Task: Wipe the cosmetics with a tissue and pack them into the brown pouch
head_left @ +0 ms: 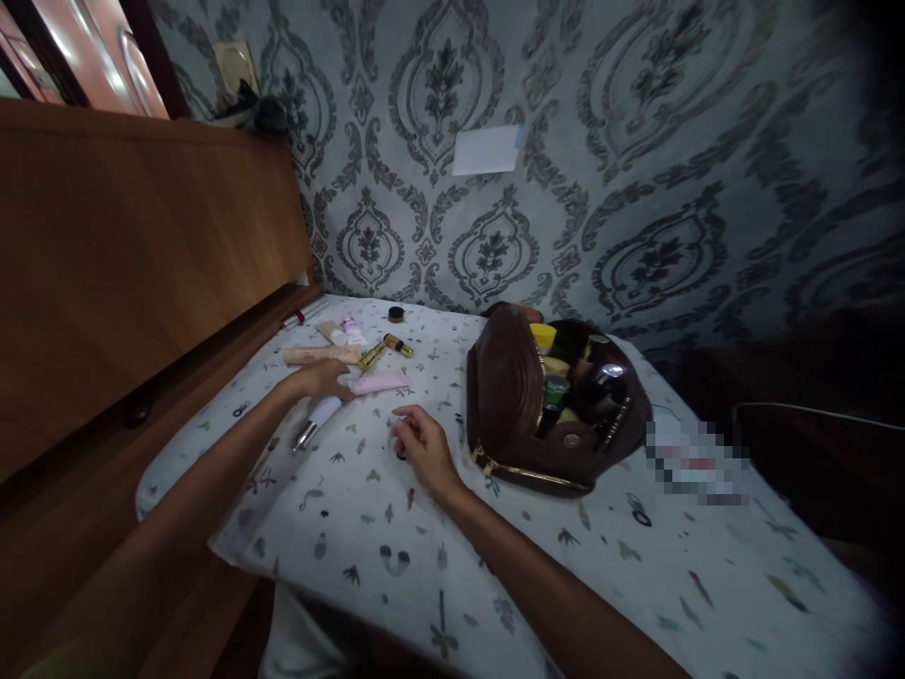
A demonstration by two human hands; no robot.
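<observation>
My left hand [326, 378] reaches over the table among loose cosmetics, its fingers closed at the near end of a pink squeeze tube [382, 381]. Just below those fingers lies a white tube [323, 415] with a silver cap. A beige tube [315, 355] is behind the hand, and gold lipstick tubes [398, 345] lie a little farther back. My right hand [426, 451] hovers over the cloth, loosely curled, index finger out, with nothing visible in it. To its right stands a brown makeup bag [505, 387], unzipped and full of items, among them a yellow one and a green one.
A patterned white cloth [368, 547] covers the table. At the back are a small dark jar [396, 313], a pink-and-white tube [353, 330] and a slim red-banded item [301, 316]. A wooden panel [148, 255] borders the left; the papered wall [424, 207] stands behind.
</observation>
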